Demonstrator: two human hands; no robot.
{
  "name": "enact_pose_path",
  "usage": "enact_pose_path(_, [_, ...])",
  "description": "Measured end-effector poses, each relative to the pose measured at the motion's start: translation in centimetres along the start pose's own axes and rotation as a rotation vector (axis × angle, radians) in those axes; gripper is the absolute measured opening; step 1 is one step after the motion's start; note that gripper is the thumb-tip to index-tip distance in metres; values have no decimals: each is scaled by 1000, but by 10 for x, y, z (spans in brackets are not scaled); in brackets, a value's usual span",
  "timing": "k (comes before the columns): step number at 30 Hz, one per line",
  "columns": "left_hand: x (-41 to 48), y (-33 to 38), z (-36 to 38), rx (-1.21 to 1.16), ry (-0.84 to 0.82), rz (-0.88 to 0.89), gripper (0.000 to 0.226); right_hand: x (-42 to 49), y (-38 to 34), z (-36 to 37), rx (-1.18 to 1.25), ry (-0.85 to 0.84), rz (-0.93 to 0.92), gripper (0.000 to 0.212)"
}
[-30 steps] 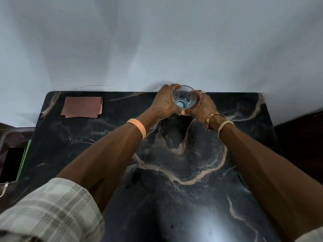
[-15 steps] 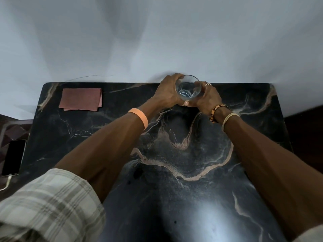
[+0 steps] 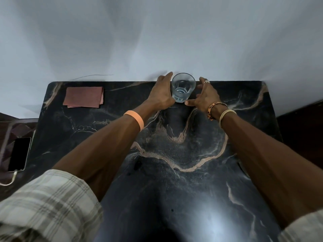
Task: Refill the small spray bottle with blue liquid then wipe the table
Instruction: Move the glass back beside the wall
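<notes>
Head view; entries placed from the glass.

Glass (image 3: 183, 88): clear tumbler, upright at the far edge of the table (image 3: 174, 180), by the wall. Nothing blue in it; whether it holds anything clear I cannot tell.

Left hand (image 3: 161, 95): just left of the glass, fingers straight and loose; contact I cannot tell.

Right hand (image 3: 204, 96): just right of the glass, fingers spread, thumb tip by its base.

Change against half a second ago: the two-handed wrap round the glass is gone and both hands are off it. I judge it set down and parked.

Cloth (image 3: 83, 97): folded, well left of the glass, untouched.

Phone (image 3: 18, 153): far left of the glass, nearer me, off the table.

Spray bottle, blue liquid: not in view. I judge the refill not yet begun.
</notes>
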State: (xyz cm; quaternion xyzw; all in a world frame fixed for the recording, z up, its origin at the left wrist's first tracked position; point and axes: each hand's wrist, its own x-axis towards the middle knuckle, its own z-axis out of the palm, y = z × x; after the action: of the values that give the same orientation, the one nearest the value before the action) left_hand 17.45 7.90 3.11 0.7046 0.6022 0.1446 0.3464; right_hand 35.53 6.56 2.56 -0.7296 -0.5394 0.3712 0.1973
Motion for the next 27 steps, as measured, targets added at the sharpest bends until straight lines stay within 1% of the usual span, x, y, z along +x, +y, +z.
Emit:
enact_pose_path(5, [-25, 15, -14, -9, 7, 11, 95, -21, -3, -10, 11, 32, -27, 118])
enact_pose_path(11, [-60, 33, -20, -19, 72, 26, 84, -52, -8, -29, -17, 51, -104, 112])
enact_pose_path(19, [-101, 44, -9, -14, 127, 27, 81, -94, -13, -44, -26, 41, -156, 110])
enact_pose_path(22, [-116, 45, -1, -22, 171, 37, 78, -110, -11, -46, -43, 47, -174, 109])
enact_pose_path(27, [-141, 42, 22, -26, 189, 38, 71, -135, 2, -39, -13, -9, -172, 108])
